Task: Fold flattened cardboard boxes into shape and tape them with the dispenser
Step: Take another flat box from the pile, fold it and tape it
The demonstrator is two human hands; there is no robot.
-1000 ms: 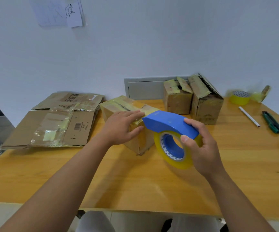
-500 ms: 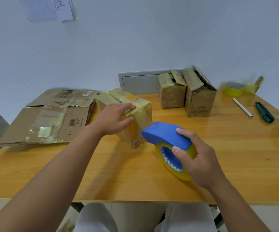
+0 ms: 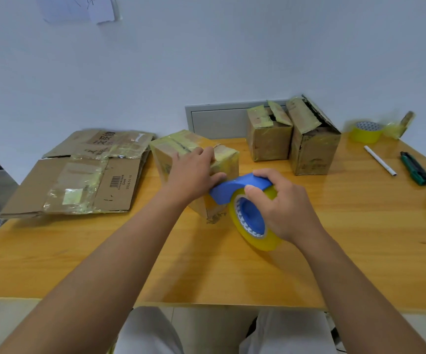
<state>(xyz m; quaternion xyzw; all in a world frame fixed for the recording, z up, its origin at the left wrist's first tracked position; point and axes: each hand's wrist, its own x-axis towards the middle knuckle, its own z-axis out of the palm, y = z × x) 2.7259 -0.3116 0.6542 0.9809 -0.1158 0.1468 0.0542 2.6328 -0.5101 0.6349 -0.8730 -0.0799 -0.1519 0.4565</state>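
Cardboard box (image 3: 178, 152) w/ yellowed tape; left hand (image 3: 194, 172) presses it, right hand (image 3: 281, 205) grips blue dispenser (image 3: 240, 187).

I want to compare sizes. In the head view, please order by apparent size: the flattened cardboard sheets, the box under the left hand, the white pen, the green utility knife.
1. Flattened cardboard sheets
2. Folded cardboard box under the left hand
3-4. White pen and green utility knife: look alike, unranked.
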